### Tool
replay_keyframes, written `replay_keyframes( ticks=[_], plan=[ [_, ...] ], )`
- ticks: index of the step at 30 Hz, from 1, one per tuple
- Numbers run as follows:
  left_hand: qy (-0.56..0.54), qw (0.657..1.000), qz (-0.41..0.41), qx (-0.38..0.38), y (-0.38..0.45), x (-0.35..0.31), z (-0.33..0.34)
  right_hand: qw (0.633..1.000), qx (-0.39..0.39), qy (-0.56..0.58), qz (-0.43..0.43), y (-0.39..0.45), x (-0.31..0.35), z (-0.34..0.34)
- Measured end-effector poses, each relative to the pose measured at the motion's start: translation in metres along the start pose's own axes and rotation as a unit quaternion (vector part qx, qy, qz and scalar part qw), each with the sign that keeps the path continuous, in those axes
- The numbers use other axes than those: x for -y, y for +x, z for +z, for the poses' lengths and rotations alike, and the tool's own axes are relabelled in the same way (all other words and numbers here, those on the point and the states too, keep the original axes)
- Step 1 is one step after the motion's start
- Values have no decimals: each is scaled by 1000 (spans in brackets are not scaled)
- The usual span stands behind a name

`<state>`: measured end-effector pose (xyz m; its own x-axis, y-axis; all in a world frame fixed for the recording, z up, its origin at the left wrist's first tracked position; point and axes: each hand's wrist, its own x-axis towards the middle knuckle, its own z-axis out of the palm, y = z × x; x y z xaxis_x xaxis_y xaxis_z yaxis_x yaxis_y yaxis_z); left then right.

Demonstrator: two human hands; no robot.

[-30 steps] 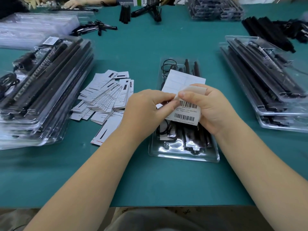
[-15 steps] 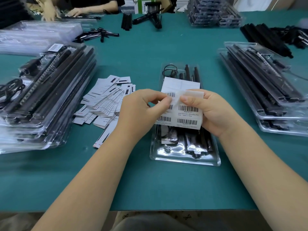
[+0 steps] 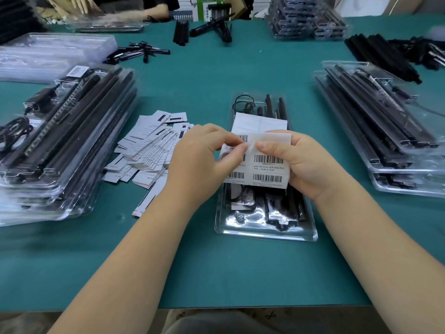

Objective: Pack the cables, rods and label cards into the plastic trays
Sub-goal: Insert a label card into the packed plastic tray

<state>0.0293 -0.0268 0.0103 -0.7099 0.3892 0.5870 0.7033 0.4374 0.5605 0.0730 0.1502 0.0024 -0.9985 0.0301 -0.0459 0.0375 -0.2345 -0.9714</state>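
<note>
Both hands are pinching the same barcode sticker sheet (image 3: pixel 265 165); the left hand (image 3: pixel 204 162) has thumb and fingertips closed on a label near the sheet's upper middle, and the right hand (image 3: pixel 310 165) holds the sheet's right side with its thumb on top, next to a curled-up white corner; so neither hand is loose, both are gripping paper. That sheet is held just above the plastic tray (image 3: pixel 265 233) sitting dead centre on the green table (image 3: pixel 216 273); the tray already has stuff in it, black rods (image 3: pixel 274 107) sticking out past the top of the sheet and a coiled black cable (image 3: pixel 243 102) in the far-left corner, plus more dark parts at the near end under the clear plastic.

Left of the tray there's a messy fan of white label cards (image 3: pixel 149 150) spread on the table, touching nothing else; further left is a tall stack of filled trays (image 3: pixel 60 141) with rods inside, and on the right another stack of filled trays (image 3: pixel 385 121). Behind that left stack are empty clear trays (image 3: pixel 55 54); loose black rods (image 3: pixel 382 56) lie at the far right, and small black parts (image 3: pixel 142 53) sit near the far middle. Another person's hand (image 3: pixel 81 3) shows at the far edge, blurry.
</note>
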Motion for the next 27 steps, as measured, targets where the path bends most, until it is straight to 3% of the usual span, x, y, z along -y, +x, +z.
replay_keyframes(
  ticks=[5, 9, 11, 13, 15, 17, 18, 19, 21, 27],
  plan=[
    [26, 999, 24, -21, 0, 3, 3, 1000, -15, -15, -14, -1, 1, 3],
    [-49, 992, -46, -109, 3, -1, -3, 984, -129, -115, -51, -1, 0, 3],
    [-125, 973, -99, -168, 7, -1, -7, 947, -201, -232, -90, -2, 3, 0],
    [-249, 930, -161, -218, 10, 0, -12, 904, -221, -347, -115, -3, 3, -1],
    [-351, 890, -208, -201, 12, 0, -15, 859, -221, -439, -142, -5, 2, 3],
    [-307, 925, -158, -158, 8, -2, -13, 817, -239, -483, -206, -5, 0, 6],
    [-228, 960, -90, -136, 5, -5, -10, 817, -248, -468, -226, -6, 2, 8],
    [-148, 983, -14, -109, 1, -8, -7, 841, -246, -425, -226, -8, 5, 11],
    [-36, 992, 99, -66, -3, -10, 0, 903, -230, -311, -187, -9, 10, 13],
    [29, 988, 138, -66, -3, -5, 6, 955, -153, -234, -102, -12, 17, 7]
  ],
)
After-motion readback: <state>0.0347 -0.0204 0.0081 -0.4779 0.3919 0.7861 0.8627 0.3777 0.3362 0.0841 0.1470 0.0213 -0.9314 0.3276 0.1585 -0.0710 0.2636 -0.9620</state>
